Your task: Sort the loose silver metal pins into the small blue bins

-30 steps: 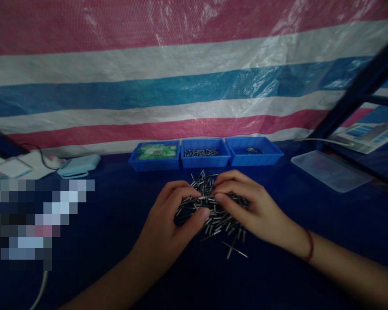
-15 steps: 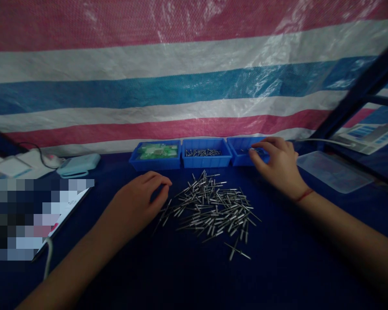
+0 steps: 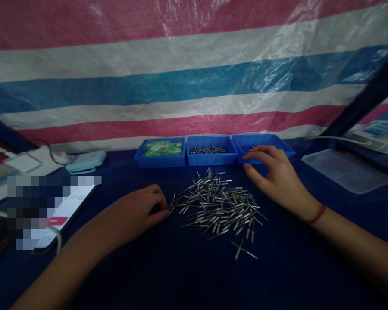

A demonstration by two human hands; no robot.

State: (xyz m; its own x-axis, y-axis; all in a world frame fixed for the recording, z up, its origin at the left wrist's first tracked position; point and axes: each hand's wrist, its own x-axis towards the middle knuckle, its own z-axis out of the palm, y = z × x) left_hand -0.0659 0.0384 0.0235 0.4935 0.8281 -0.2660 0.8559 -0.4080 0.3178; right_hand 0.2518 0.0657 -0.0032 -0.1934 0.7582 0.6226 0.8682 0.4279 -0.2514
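Note:
A loose heap of silver blind rivets lies on the dark blue table. At the heap's left edge, my left hand has its fingers curled and its thumb and fingertips brought together on a rivet; the hand partly hides the pinch. My right hand hovers in front of the right blue bin, fingers spread, with nothing seen in them. It covers part of that bin's inside. The middle blue bin holds many more small metal pieces.
The left blue bin contains green-and-clear packets. On the right lies a translucent plastic lid. A phone, partly blurred out, a light blue case and cables are at the left. Behind the bins hangs a striped tarp.
My right hand has drawn back from inside the right bin and its fingers have spread. My left hand has lowered to the rivets at the heap's left edge. The view has shifted slightly.

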